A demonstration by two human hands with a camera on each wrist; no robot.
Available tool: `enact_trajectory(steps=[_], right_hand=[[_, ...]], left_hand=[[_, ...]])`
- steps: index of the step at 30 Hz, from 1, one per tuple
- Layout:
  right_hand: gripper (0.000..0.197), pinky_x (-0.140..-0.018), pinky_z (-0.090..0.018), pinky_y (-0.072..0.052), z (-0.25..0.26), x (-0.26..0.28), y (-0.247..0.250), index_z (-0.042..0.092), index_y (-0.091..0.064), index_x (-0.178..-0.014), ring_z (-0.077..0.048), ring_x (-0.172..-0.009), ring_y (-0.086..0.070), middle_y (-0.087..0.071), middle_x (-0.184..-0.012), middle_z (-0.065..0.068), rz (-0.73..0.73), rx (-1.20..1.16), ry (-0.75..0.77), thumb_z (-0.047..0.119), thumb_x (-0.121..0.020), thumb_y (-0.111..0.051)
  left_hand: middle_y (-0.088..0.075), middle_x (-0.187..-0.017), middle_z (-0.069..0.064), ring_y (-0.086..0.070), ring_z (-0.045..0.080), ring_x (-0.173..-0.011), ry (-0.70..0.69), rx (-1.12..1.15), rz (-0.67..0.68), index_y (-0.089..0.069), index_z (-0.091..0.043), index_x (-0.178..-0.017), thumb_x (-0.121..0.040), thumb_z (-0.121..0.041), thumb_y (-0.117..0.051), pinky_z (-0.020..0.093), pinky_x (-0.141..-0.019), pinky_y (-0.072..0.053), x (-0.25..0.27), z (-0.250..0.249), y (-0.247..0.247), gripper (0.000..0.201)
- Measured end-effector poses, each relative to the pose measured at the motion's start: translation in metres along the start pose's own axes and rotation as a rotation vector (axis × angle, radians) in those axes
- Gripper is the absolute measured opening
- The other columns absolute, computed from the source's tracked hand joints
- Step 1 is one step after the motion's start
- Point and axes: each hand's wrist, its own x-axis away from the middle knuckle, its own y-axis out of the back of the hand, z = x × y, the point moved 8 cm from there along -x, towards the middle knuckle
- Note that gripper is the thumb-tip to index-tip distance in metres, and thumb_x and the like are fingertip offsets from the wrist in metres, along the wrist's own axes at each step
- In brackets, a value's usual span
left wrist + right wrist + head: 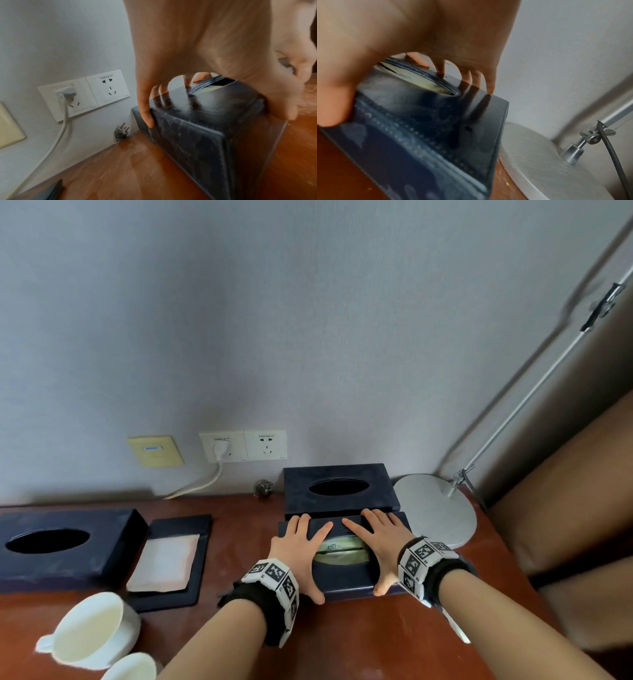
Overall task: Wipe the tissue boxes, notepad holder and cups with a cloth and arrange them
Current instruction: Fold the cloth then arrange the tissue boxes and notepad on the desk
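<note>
A dark blue tissue box (346, 578) with an oval opening stands on the wooden table (359, 638), right of centre. My left hand (301, 554) and right hand (383, 547) hold it from both ends, fingers arched over its top and thumbs pressed on its near face. The left wrist view shows my left hand (205, 40) spanning the box (197, 135). In the right wrist view my right hand (436, 27) spans it (419, 128). A second tissue box (339, 491) sits just behind. At the left are a third box (58, 546), the notepad holder (171, 556) and two white cups (92, 631). No cloth is in view.
A lamp's round grey base (435, 508) touches the right side of the boxes, its pole slanting up to the right. Wall sockets (243, 445) with a white plugged cable are behind, and a loose plug (263, 487) lies at the wall. A brown chair (565, 491) stands on the right.
</note>
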Motion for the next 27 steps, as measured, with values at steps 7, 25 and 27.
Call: enact_trajectory(steps=[7,25,27], right_hand=[[0.132,-0.118,-0.049,0.000,-0.022,-0.018,-0.006,0.032,0.017,-0.145,-0.032,-0.144,0.007,0.008,-0.155,-0.014,0.004,0.019,-0.002,0.045,-0.058,-0.082],[0.129,-0.118,-0.046,0.000,-0.013,-0.027,-0.008,0.034,0.013,-0.146,-0.032,-0.144,0.004,0.006,-0.155,-0.013,-0.025,-0.024,0.020,0.047,-0.059,-0.082],[0.128,-0.118,-0.045,-0.001,-0.015,-0.025,-0.008,0.035,0.011,-0.146,-0.031,-0.144,0.003,0.004,-0.155,-0.011,-0.037,-0.040,0.022,0.047,-0.059,-0.081]], left_hand=[[0.009,-0.157,0.008,0.008,0.027,-0.145,-0.010,0.064,-0.018,0.012,-0.035,-0.148,-0.063,-0.052,-0.076,0.049,-0.109,-0.031,-0.027,-0.006,-0.006,0.123],[0.013,-0.156,0.006,0.013,0.026,-0.145,-0.012,0.055,-0.003,0.010,-0.035,-0.148,-0.063,-0.051,-0.076,0.052,-0.110,-0.028,-0.029,0.006,-0.011,0.122],[0.015,-0.156,0.006,0.014,0.024,-0.145,-0.011,0.074,-0.016,0.008,-0.034,-0.149,-0.064,-0.053,-0.075,0.051,-0.112,-0.026,-0.029,0.006,-0.014,0.120]])
